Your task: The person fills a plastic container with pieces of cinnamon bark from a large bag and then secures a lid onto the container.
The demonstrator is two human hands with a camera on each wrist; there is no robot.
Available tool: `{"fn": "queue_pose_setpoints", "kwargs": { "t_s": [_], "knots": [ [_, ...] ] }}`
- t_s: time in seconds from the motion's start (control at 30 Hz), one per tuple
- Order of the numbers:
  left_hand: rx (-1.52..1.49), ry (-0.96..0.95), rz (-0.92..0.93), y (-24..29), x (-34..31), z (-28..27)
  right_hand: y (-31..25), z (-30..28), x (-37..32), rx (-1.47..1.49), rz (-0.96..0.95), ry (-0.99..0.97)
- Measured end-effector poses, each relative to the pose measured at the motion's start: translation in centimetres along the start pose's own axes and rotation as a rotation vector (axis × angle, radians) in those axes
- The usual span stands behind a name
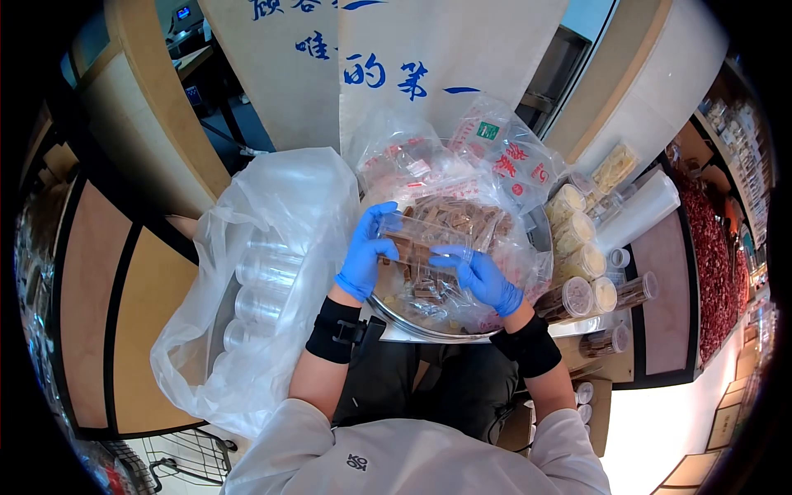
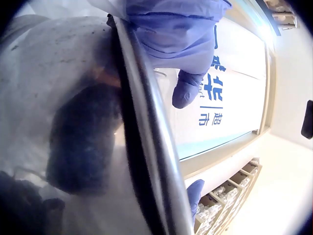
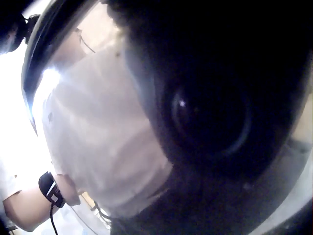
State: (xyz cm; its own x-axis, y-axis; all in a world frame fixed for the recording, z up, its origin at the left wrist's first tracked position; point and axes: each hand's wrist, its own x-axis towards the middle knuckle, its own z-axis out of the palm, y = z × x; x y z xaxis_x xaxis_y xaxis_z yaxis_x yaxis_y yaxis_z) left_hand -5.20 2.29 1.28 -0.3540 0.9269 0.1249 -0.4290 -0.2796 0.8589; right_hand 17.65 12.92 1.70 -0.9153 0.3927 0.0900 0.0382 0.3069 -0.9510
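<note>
Both hands wear blue gloves and meet over a metal bowl (image 1: 429, 332) in the head view. The left hand (image 1: 363, 256) grips one end of a clear plastic jar (image 1: 429, 233) lying sideways, thumb on the near side. Brown strips show through its wall. At the other end, the right hand (image 1: 488, 283) pinches the jar's near side with its fingertips pointing left. Below lie more brown strips (image 1: 483, 216) in an open plastic bag (image 1: 511, 252). The left wrist view shows part of the gloved left hand (image 2: 171, 39) past the shiny bowl rim; the right wrist view is mostly dark reflections.
A large clear bag (image 1: 280, 186) of plastic jars (image 1: 268, 268) stands left of the bowl. On the right are filled jars (image 1: 582, 260) with pale lids, a roll of clear plastic (image 1: 643, 210), and jars lying sideways. Behind the bowl hangs a white banner (image 1: 445, 41).
</note>
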Motion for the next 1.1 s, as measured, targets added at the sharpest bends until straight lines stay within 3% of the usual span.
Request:
{"fn": "queue_pose_setpoints", "kwargs": {
  "t_s": [0.1,0.33,0.4,0.73,0.93,1.0,1.1],
  "knots": [
    [-0.002,0.010,-0.004,0.1,0.0,0.1,0.2,0.6,0.3,0.045,-0.134,0.041],
    [0.086,-0.040,0.000,0.0,-0.1,-0.1,-0.6,0.5,0.3,0.040,-0.126,0.047],
    [0.081,-0.074,-0.002,0.1,-0.2,0.2,-0.6,0.0,0.5,-0.326,-0.243,-0.032],
    [-0.001,-0.075,-0.041,0.1,-0.2,-0.2,-0.2,0.0,0.3,-0.216,-0.164,-0.008],
    [-0.071,-0.005,-0.023,-0.3,0.0,-0.5,0.1,-0.3,0.1,-0.185,-0.209,0.179],
    [-0.073,-0.001,-0.028,-0.4,0.1,-0.7,0.0,-0.2,0.3,-0.180,-0.316,0.292],
    [-0.069,0.017,-0.018,-0.4,0.1,-0.6,0.0,-0.5,0.2,-0.261,-0.291,0.232]
  ]
}}
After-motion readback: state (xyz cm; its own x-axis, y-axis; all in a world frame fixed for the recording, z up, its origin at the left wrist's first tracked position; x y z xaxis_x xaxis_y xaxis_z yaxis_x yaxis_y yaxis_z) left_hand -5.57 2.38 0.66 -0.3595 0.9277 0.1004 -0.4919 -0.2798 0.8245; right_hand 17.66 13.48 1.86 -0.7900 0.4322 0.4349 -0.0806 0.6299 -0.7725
